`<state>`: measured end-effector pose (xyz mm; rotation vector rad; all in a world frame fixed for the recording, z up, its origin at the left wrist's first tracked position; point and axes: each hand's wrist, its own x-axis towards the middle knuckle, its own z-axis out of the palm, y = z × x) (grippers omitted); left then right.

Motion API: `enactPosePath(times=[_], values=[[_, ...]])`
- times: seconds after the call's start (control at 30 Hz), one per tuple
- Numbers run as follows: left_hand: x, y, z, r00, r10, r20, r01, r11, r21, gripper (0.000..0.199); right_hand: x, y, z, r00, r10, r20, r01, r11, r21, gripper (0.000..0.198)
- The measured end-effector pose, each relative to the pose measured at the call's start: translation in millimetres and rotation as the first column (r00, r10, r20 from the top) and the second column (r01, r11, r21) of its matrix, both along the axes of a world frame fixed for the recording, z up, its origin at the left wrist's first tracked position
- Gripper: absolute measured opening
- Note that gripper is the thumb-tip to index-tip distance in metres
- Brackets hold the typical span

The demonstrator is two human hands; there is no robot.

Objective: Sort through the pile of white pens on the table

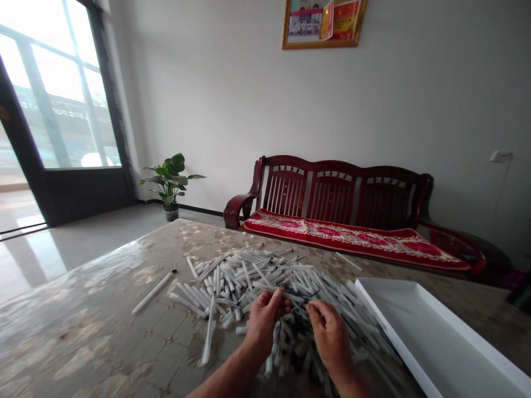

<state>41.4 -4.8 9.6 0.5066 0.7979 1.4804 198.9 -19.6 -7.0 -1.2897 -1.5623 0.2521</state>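
Over a large pile of thin, whitish translucent tubes (253, 271), my two hands are close together. My left hand (263, 318) is closed, thumb against fingers, around one slim whitish tube (293, 297) that points toward the other hand. Thumb and forefinger of my right hand (331, 331) are pinched together near that tube's end. A small dark bit shows at those fingertips, too small to name. Dark pieces (301, 323) lie among the tubes between my hands, partly hidden and blurred. Some tubes carry a black tip.
A shallow white tray (448, 342) stands on the right of the patterned table (103, 331). One black-tipped tube (152, 293) lies apart at the left. Beyond the table are a wooden bench (332, 190) with a red cover, a potted plant (168, 177) and a glass door (70, 105).
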Motion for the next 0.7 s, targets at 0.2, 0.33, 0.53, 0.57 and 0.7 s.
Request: enactPosePath(times=[0.2, 0.33, 0.53, 0.57, 0.7], values=[[0.6, -2.7, 0.1, 1.0, -0.023, -0.002, 0.023, 0.999, 0.023, 0.056, -1.1, -1.4, 7.9, 0.998, 0.018, -0.058, -0.027, 0.988, -0.153, 0.053], [2.6, -3.3, -1.3, 1.0, -0.018, 0.005, 0.017, 1.0, 0.012, 0.056, -1.1, 1.2, 5.9, 0.995, 0.031, -0.095, -0.041, 0.993, -0.109, 0.044], [2.7, -3.4, -0.6, 1.0, -0.009, 0.022, 0.008, 1.0, 0.007, 0.055, -0.1, -2.5, 8.2, 0.992, 0.021, -0.128, -0.037, 0.992, -0.119, 0.041], [2.7, -3.8, -0.4, 1.0, -0.016, 0.015, 0.016, 1.0, 0.011, 0.055, 0.2, -2.6, 8.3, 0.993, 0.022, -0.118, -0.04, 0.988, -0.147, 0.044], [3.1, -4.5, -1.3, 0.999, -0.026, -0.023, 0.027, 0.999, 0.027, 0.055, 0.1, 0.3, 6.7, 0.992, 0.048, -0.113, -0.068, 0.981, -0.183, 0.048]])
